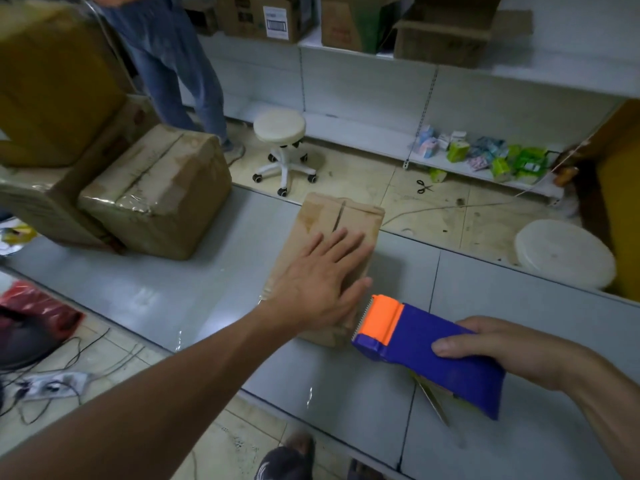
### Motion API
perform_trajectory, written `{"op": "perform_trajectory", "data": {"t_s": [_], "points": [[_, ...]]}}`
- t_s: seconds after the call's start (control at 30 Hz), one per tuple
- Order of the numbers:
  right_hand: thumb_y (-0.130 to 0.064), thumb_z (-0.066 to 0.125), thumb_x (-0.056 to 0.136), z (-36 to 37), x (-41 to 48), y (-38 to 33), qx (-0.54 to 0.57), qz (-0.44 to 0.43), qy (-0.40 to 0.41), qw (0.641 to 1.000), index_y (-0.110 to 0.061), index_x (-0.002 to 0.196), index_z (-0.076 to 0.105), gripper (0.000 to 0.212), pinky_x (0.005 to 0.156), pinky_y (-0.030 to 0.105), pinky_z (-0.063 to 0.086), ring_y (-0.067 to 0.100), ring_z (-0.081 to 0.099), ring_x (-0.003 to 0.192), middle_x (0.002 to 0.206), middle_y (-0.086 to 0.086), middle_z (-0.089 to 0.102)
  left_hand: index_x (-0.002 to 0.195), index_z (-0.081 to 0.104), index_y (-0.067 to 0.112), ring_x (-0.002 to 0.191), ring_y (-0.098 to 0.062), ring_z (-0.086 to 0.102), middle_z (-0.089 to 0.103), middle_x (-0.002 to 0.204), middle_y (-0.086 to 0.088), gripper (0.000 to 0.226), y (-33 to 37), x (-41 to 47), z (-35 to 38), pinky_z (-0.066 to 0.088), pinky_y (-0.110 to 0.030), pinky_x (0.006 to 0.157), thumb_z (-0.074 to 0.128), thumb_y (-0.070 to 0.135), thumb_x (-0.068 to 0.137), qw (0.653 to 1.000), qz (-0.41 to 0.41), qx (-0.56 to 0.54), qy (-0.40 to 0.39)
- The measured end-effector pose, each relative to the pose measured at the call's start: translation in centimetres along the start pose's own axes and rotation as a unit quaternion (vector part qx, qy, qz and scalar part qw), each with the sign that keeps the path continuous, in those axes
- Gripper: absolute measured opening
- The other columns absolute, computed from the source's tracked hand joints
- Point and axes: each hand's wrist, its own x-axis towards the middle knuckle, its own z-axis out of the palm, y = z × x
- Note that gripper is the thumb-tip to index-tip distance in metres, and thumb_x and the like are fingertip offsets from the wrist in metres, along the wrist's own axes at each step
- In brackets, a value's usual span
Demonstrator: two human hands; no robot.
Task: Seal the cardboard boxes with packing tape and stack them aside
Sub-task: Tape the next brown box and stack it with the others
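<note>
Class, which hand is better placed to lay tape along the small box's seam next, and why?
Right: the right hand grips the tape dispenser beside the small box; the left hand lies flat on it.

Ahead of you a white wheeled stool (pixel 280 133) stands on the tiled floor beside a person in jeans (pixel 173 64). Scissors (pixel 424 186) lie near the green packets (pixel 502 161); a power strip (pixel 55 384) sits at your left.

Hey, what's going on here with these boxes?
A person is sealing cardboard boxes on a grey surface. Their left hand presses flat on a small box, while the right hand grips a blue and orange tape dispenser just beside the box's near end. A larger taped box sits further left.
</note>
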Motion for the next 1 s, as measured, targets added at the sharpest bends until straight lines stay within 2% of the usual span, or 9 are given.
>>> {"op": "perform_trajectory", "data": {"t_s": [0.1,0.27,0.4,0.57,0.77,0.9,1.0], "points": [[-0.054,0.07,0.056,0.0,-0.2,0.1,-0.014,0.003,-0.004,1.0,-0.017,0.079,0.073,0.044,0.056,0.016,0.045,0.013,0.066,0.066,0.08,0.006,0.073,0.155,0.018,0.033,0.15,-0.009,0.0,0.012,0.163,0.01,0.065,-0.1,0.1,0.0,-0.008,-0.029,0.119,0.024,0.058,0.096,1.0,-0.004,-0.011,0.009],[-0.053,0.071,0.058,-0.3,-0.8,1.4,-0.029,0.016,-0.005,0.999,-0.014,0.09,0.071,0.05,0.06,0.016,0.048,0.013,0.068,0.07,0.086,0.005,0.075,0.154,0.02,0.035,0.15,-0.007,0.003,0.014,0.163,0.012,0.069,-0.1,0.2,0.4,-0.003,-0.032,0.122,0.015,0.064,0.092,1.0,-0.009,-0.003,0.016],[-0.057,0.071,0.05,-0.2,-0.7,1.6,-0.026,0.014,0.003,1.0,-0.015,0.086,0.073,0.054,0.061,0.017,0.048,0.014,0.068,0.071,0.086,0.006,0.075,0.155,0.02,0.034,0.15,-0.006,0.002,0.014,0.163,0.011,0.07,-0.1,0.2,0.6,-0.002,-0.036,0.123,0.013,0.065,0.092,1.0,-0.012,-0.001,0.013],[-0.059,0.071,0.051,-0.2,-0.5,-0.1,-0.066,0.04,0.012,0.997,-0.015,0.084,0.074,0.055,0.062,0.021,0.045,0.017,0.068,0.071,0.085,0.008,0.075,0.154,0.022,0.033,0.15,-0.007,0.004,0.017,0.162,0.011,0.067,-0.1,0.2,0.6,0.001,-0.037,0.123,0.012,0.06,0.093,1.0,-0.009,-0.012,0.02],[-0.051,0.076,0.069,0.1,-0.6,-4.6,-0.164,0.08,0.069,0.981,-0.013,0.088,0.072,0.043,0.067,0.024,0.045,0.017,0.068,0.071,0.083,0.005,0.075,0.152,0.029,0.034,0.149,-0.003,0.006,0.02,0.16,0.014,0.065,0.0,0.3,0.4,0.003,-0.036,0.123,0.006,0.057,0.095,0.997,-0.016,-0.064,0.03],[-0.05,0.07,0.077,1.2,-0.9,-7.7,-0.266,0.084,0.11,0.954,-0.017,0.082,0.066,0.033,0.068,0.027,0.044,0.016,0.064,0.075,0.085,0.001,0.069,0.151,0.031,0.035,0.149,-0.001,0.006,0.021,0.16,0.015,0.066,0.0,0.4,0.6,0.003,-0.034,0.123,0.005,0.057,0.094,0.997,-0.023,-0.074,0.026],[-0.048,0.067,0.081,1.8,-1.3,-9.1,-0.32,0.088,0.103,0.938,-0.02,0.076,0.06,0.029,0.066,0.026,0.042,0.014,0.059,0.071,0.079,-0.002,0.063,0.151,0.031,0.034,0.148,-0.001,0.005,0.02,0.16,0.015,0.064,-0.3,0.5,0.7,0.001,-0.031,0.122,0.007,0.056,0.096,0.998,-0.019,-0.063,0.026]]}}
